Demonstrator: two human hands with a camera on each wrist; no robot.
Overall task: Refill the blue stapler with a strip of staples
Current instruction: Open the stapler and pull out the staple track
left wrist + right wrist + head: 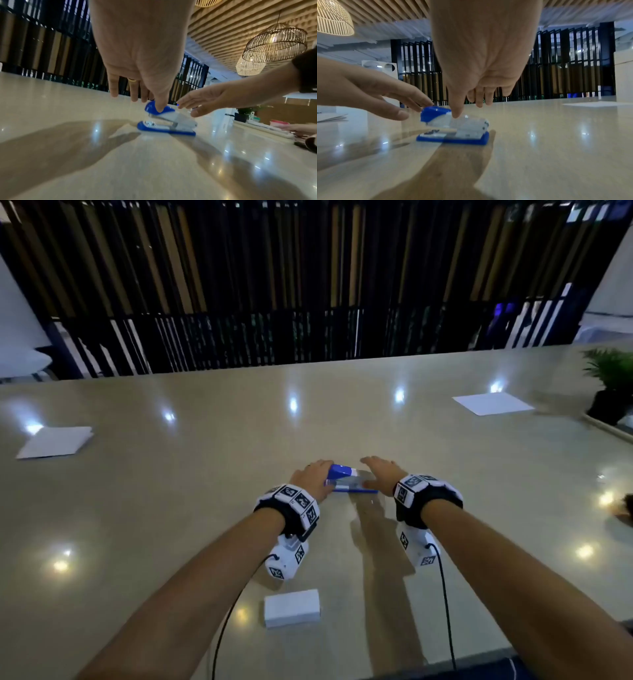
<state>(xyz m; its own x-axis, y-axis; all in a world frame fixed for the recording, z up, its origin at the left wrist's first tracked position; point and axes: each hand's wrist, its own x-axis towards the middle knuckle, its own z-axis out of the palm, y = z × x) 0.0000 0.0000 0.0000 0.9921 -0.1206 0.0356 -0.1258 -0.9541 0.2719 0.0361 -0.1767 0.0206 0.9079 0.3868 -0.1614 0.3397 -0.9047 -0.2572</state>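
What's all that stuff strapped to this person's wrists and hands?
Both forearms are bare, with no sleeves. Each wrist wears a black band ringed with white tiles printed with black square marker patterns. Under each wrist hangs a white boxy camera unit carrying the same markers, with a thin black cable trailing back. The left hand wears a gold ring; the right hand is bare.

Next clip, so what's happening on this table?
A person has both hands at a small blue stapler standing on the beige table. The left hand touches its blue front cap, the right hand reaches over its clear body, fingers fairly straight. The stapler looks closed. A small white box sits nearer the person, untouched.
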